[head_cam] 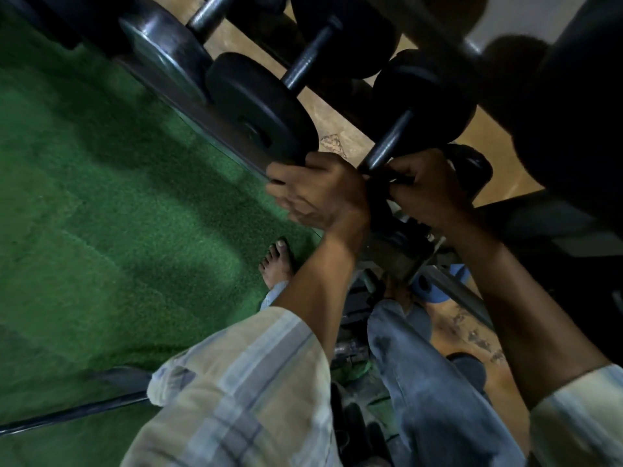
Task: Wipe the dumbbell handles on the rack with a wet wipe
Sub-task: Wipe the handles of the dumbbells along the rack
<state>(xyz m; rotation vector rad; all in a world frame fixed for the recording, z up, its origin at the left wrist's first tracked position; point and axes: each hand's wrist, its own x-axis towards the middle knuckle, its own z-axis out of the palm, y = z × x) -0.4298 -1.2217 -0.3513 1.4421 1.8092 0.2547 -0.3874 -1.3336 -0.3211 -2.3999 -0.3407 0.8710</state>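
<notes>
Two hands reach up to the near end of a dumbbell rack (pixel 215 129), seen from above at a steep tilt. The left hand (pixel 317 193) curls its fingers over the lower edge of a black weight disc (pixel 263 112), gripping the rim where it sits on the rack rail. The right hand (pixel 424 190) is closed around the lower end of a dark metal dumbbell handle (pixel 387 143), which slopes up to another black disc (pixel 428 92) behind it. Whether a wipe lies under the right fingers cannot be told; the shadow there hides it. Further up the rack, a second handle (pixel 310 59) and a third (pixel 209 15) lie bare between their discs. Both forearms come out of pale checked sleeves (pixel 242 382). Below, a bare foot (pixel 276 264) stands at the edge of green turf flooring (pixel 101 214), and blue jeans (pixel 421 382) cover the legs.
</notes>
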